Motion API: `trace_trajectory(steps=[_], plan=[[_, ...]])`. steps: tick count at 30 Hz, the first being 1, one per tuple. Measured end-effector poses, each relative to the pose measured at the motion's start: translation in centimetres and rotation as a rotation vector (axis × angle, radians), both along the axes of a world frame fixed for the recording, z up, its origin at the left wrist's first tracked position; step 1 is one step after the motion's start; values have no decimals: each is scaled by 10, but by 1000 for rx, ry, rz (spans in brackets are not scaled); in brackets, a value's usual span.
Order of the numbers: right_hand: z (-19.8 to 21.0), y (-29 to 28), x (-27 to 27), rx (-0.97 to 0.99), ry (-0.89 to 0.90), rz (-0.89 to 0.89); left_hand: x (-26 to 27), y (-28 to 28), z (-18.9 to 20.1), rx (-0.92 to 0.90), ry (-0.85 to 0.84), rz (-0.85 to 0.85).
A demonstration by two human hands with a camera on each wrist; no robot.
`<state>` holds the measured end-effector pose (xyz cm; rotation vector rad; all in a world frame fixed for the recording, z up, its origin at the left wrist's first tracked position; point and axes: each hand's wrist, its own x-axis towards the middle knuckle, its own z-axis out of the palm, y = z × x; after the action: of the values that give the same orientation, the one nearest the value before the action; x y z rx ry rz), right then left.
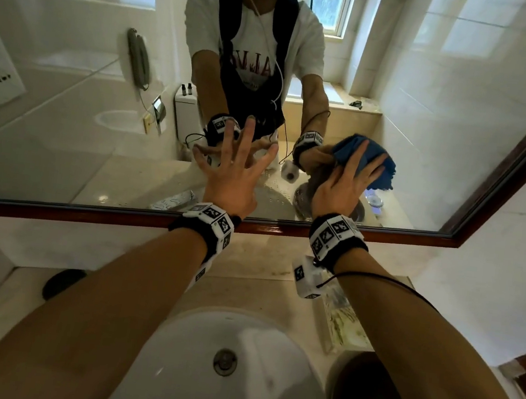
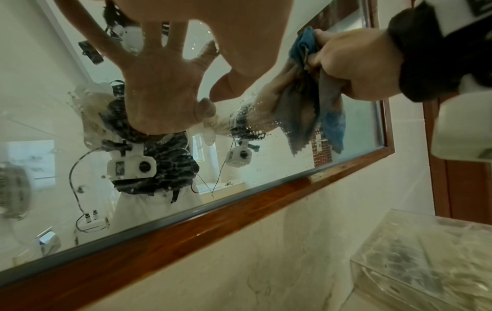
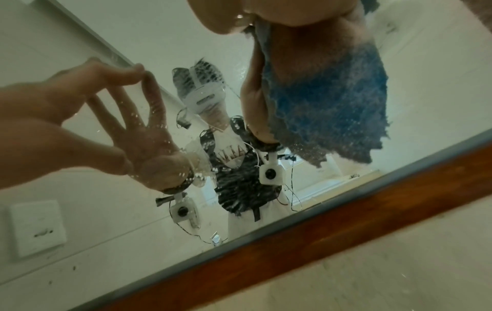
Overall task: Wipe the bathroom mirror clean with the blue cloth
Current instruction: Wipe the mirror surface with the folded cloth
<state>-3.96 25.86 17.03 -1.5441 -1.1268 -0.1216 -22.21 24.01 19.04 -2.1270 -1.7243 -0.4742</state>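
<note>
The wide mirror (image 1: 67,118) has a brown wooden frame (image 1: 89,214) and water droplets low on the glass between my hands. My left hand (image 1: 238,160) is spread, with its straight fingertips touching the glass. In the left wrist view its thumb (image 2: 226,84) meets its own reflection. My right hand (image 1: 350,179) holds the bunched blue cloth (image 1: 370,155) against the mirror to the right of the left hand. From the left wrist view, that right hand (image 2: 351,61) pinches the blue cloth (image 2: 303,45) between thumb and fingers, with loose folds hanging below.
A white sink basin (image 1: 224,352) lies under my forearms in the beige counter. A clear plastic box (image 1: 342,326) stands at the right by the wall, a dark round container (image 1: 364,394) in front of it. A dark oval object (image 1: 62,281) lies at the left.
</note>
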Motion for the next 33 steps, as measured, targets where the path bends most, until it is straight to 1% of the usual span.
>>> trace_trajectory(steps=[3,6,13,19,21,25,26,30,33], plan=[[-2,-2,-11,20,-105,41,1,0,-1,10,-2,-1],[-10,-6,-28,-26,-224,84,1,-1,-1,16,1,-7],[-37,-14,-51,-101,-410,172,3,-2,-1,11,3,3],[-40,-18,-42,-134,-430,221,3,-3,-1,3,-6,5],[-38,-18,-29,-152,-364,208,3,-2,-2,14,-10,7],[-33,-15,18,-209,-14,85,5,-3,-2,26,-25,16],[-32,-15,29,-218,50,56,6,-3,-3,27,-29,16],[-32,-10,53,-257,189,-6,9,-5,-4,38,-52,15],[-32,-5,52,-269,305,-96,10,-5,-4,39,-58,14]])
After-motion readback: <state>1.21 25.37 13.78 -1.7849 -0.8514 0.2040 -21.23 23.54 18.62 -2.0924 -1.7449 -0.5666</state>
